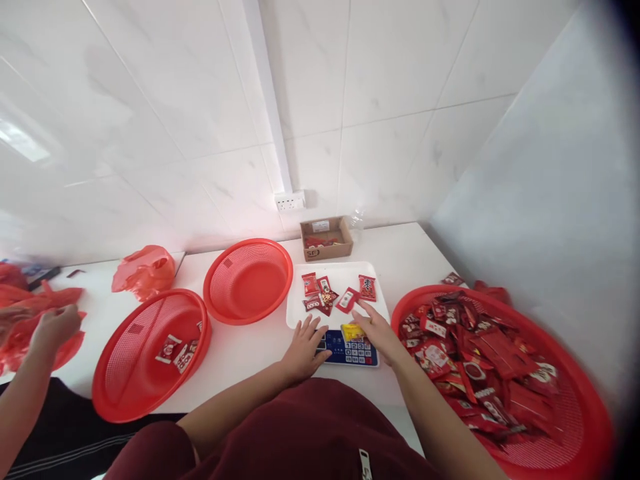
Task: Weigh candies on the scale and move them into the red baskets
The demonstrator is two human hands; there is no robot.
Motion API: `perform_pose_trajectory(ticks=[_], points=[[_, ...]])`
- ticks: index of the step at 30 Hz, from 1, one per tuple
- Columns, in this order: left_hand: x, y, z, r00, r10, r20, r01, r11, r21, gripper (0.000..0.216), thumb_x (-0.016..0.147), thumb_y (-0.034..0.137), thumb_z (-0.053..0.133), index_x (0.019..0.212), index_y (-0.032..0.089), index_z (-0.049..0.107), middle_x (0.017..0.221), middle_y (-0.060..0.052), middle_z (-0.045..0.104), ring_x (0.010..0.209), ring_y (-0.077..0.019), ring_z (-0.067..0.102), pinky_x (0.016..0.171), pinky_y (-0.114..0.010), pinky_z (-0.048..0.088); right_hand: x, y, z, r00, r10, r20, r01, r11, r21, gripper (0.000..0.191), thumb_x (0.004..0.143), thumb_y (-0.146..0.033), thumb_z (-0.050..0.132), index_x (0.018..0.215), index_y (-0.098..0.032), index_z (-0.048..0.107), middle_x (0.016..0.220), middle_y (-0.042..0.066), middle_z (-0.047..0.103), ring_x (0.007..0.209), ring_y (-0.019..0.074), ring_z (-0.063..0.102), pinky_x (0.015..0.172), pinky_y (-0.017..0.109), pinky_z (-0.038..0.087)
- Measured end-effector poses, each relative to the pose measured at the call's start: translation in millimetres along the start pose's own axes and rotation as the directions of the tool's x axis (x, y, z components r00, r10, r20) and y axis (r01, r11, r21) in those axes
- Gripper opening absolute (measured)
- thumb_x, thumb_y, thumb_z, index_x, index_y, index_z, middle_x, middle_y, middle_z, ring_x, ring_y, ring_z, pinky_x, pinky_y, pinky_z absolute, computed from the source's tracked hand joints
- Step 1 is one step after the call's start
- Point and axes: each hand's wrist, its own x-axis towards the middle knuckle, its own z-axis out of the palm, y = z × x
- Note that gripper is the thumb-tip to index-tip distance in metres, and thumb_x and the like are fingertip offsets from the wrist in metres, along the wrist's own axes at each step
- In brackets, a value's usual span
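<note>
A white scale (pixel 300 313) with a blue keypad (pixel 357 352) stands on the table in front of me. Several red snack packets (pixel 330 293) lie on its tray. My left hand (pixel 304 347) rests flat at the scale's front left edge, fingers spread, holding nothing. My right hand (pixel 376 328) is at the tray's front edge and has a small yellow packet (pixel 351 331) under its fingers, with one finger reaching toward the red packets.
A big red basket (pixel 575 400) full of red packets stands at my right. Two red baskets are to the left: one empty (pixel 247 280), one (pixel 145 353) with a few packets. A cardboard box (pixel 327 238) stands by the wall. Another person's hand (pixel 53 330) touches red bags at far left.
</note>
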Motion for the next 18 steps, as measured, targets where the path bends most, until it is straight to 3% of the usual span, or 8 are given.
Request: perform_pose_trajectory(ticks=[5,9,13,18], points=[[-10.6,-17.9,-0.5,0.996,-0.080,-0.049,0.080,0.997,0.004,0.054,0.088,0.039,0.047,0.137,0.019,0.036,0.149,-0.014,0.028,0.141,-0.0305,0.012,0.111,-0.055,0.015,-2.2,28.6,-7.8,0.995,-0.051,-0.081,0.039,0.989,-0.143,0.056,0.075,-0.051,0.050,0.121,-0.018,0.055,0.082,0.005,0.069,0.076,0.0211,0.065,0.069,0.032,0.050],[-3.6,-24.3,-6.4,0.989,-0.117,-0.091,0.120,0.993,0.019,0.059,0.088,0.041,0.046,0.140,0.019,0.030,0.151,-0.014,0.022,0.141,-0.0304,0.009,0.111,-0.055,0.015,-17.2,55.0,-24.2,0.956,-0.150,-0.251,0.104,0.977,-0.189,0.053,0.073,-0.054,0.049,0.107,-0.017,0.063,0.087,0.008,0.071,0.078,0.0230,0.065,0.069,0.034,0.051],[35.2,-15.5,-18.7,0.990,-0.093,-0.109,0.102,0.992,0.077,0.069,0.085,0.052,0.047,0.143,0.022,0.025,0.154,-0.013,0.013,0.142,-0.0301,0.003,0.111,-0.055,0.009,-26.2,63.3,-29.9,0.878,-0.283,-0.387,0.177,0.941,-0.287,0.049,0.072,-0.057,0.047,0.094,-0.018,0.067,0.089,0.010,0.072,0.081,0.0236,0.065,0.074,0.034,0.052],[96.4,2.3,-19.8,0.979,-0.187,-0.078,0.196,0.973,0.119,0.085,0.077,0.068,0.045,0.146,0.028,0.015,0.155,-0.011,0.002,0.140,-0.0366,-0.003,0.105,-0.066,0.005,-23.5,68.7,-29.7,0.880,-0.343,-0.329,0.192,0.890,-0.414,0.046,0.074,-0.056,0.045,0.092,-0.020,0.067,0.088,0.009,0.073,0.080,0.0240,0.067,0.073,0.034,0.052]])
